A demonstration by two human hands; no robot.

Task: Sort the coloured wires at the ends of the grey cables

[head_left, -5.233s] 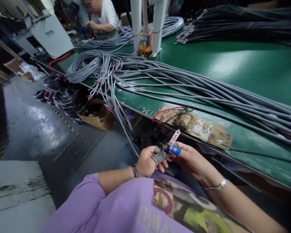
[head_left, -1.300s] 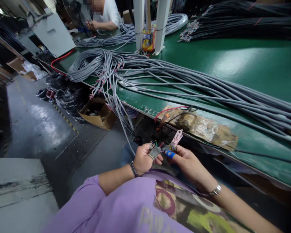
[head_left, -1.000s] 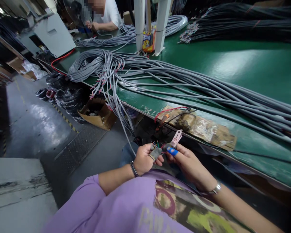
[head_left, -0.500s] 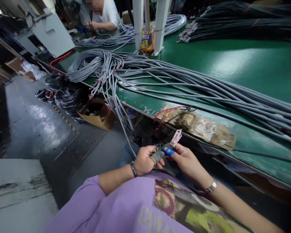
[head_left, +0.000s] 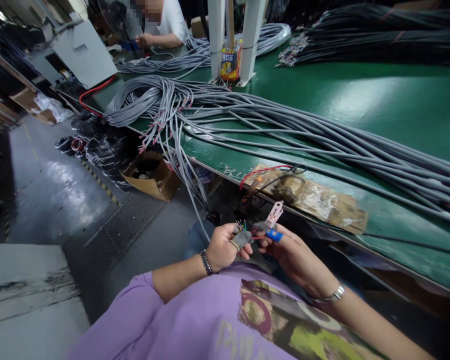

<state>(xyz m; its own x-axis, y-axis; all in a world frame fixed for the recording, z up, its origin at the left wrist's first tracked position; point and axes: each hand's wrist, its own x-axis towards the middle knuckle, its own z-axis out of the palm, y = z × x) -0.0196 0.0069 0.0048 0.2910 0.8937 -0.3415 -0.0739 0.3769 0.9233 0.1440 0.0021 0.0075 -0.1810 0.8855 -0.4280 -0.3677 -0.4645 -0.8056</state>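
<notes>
My left hand (head_left: 224,248) is closed around the end of a grey cable (head_left: 199,216), its thumb in a grey finger cover. Thin coloured wires (head_left: 241,225) fan out above that thumb. My right hand (head_left: 290,252) is just to the right, closed in a pinch, with blue tape round a finger and a grey cover on another fingertip. A flat pink piece with holes (head_left: 275,214) sticks up from its fingers. Red wires (head_left: 258,236) run between the two hands; their far ends are hidden by the right fingertips.
Grey cables (head_left: 285,120) lie in long bundles across the green table (head_left: 390,100). A soldering lump on taped cardboard (head_left: 322,200) sits at the near edge. Below are an open carton (head_left: 152,177) and black-wrapped coils (head_left: 105,155). Another person (head_left: 168,25) works across the table.
My right hand has shifted a little to the right, away from my left, carrying the pink piece. More red wire shows between the hands. My left hand stays nearly still.
</notes>
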